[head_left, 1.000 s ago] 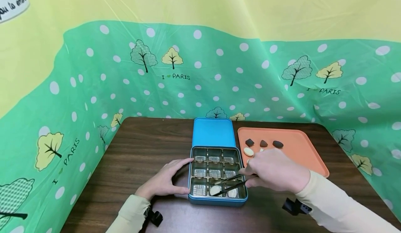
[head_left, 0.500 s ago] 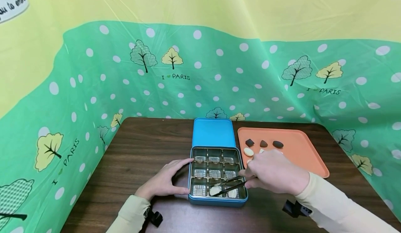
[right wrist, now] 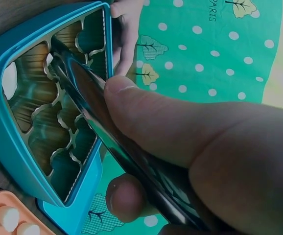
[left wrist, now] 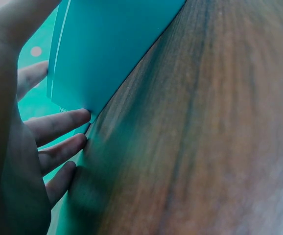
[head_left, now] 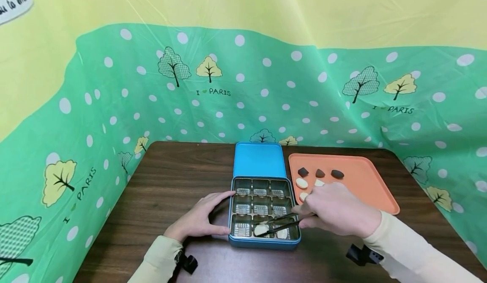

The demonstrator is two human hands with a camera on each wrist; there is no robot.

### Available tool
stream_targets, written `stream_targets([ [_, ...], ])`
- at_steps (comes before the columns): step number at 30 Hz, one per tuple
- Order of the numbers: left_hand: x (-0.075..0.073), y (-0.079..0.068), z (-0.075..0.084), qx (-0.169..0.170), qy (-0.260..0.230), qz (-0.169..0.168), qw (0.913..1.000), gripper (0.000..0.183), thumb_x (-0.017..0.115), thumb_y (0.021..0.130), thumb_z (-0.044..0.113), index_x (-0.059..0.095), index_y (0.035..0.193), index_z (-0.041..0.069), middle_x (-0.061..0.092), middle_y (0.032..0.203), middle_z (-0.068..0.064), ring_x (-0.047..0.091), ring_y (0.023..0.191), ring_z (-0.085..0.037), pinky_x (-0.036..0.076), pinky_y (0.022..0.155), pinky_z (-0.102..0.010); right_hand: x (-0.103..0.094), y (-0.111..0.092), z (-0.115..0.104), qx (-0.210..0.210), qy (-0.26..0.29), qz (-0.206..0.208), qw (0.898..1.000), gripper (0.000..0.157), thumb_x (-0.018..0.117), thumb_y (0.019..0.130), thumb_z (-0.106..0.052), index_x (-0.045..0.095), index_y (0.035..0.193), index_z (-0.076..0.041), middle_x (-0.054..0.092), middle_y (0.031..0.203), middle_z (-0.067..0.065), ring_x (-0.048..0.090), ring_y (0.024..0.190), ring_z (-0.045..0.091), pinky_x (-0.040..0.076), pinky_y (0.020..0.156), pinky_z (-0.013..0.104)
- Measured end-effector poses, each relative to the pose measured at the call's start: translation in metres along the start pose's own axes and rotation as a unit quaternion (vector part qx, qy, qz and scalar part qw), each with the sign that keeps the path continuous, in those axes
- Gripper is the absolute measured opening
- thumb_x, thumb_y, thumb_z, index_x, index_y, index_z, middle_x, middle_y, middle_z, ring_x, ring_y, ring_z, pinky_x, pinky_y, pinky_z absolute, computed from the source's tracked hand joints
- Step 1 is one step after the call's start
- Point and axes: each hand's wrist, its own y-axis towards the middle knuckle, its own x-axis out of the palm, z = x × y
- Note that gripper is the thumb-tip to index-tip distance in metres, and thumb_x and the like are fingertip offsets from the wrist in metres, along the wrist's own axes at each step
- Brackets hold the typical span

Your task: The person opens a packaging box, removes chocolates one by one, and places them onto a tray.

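Note:
A blue tin (head_left: 264, 244) with a gold compartment insert stands on the table, its lid (head_left: 260, 160) folded back. My left hand (head_left: 199, 217) rests along the tin's left side, thumb near the front corner and index finger farther back. With thumb and fingers, my right hand (head_left: 338, 213) grips black tongs (head_left: 281, 227). Their two arms are spread apart, reaching into the front middle compartment, where one tip lies against a white chocolate piece (head_left: 261, 229). Another white piece (head_left: 282, 233) sits in the front right compartment, partly behind the tongs.
Right of the tin lies an orange tray (head_left: 374, 190) with several dark and white pieces, such as a dark oval one (head_left: 337, 174); my right hand covers part of it. A patterned green and yellow cloth (head_left: 243, 63) hangs behind the wooden table (head_left: 182, 169).
My right hand and the tongs have shifted slightly right, uncovering more of the white pieces on the tray. The white piece stays in the front middle compartment; my left hand has not moved.

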Motion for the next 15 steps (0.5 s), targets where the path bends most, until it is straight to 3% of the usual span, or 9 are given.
stream_targets([
  [11,-0.0017,0.0005,0.0017,-0.003,0.001,0.001,1.0000,0.097,0.083,0.083,0.060,0.037,0.164,0.031,0.043,0.162,0.008,0.041,0.148,-0.022,0.032,0.116,-0.066,-0.0029,-0.0058,0.0051,-0.007,0.002,0.012,1.000,0.026,0.081,0.090,-0.046,0.084,0.112,-0.034,0.078,0.101,-0.022,0.045,0.055,-0.009,0.029,0.043,0.022],
  [15,-0.0017,0.0001,0.0018,-0.003,0.000,0.001,1.0000,0.098,0.083,0.083,0.059,0.037,0.164,0.031,0.043,0.162,0.008,0.041,0.148,-0.023,0.031,0.116,-0.066,-0.0033,-0.0094,0.0076,-0.020,-0.012,0.029,0.999,0.027,0.080,0.090,-0.047,0.083,0.114,-0.035,0.078,0.097,-0.022,0.055,0.064,-0.007,0.038,0.047,0.024],
])
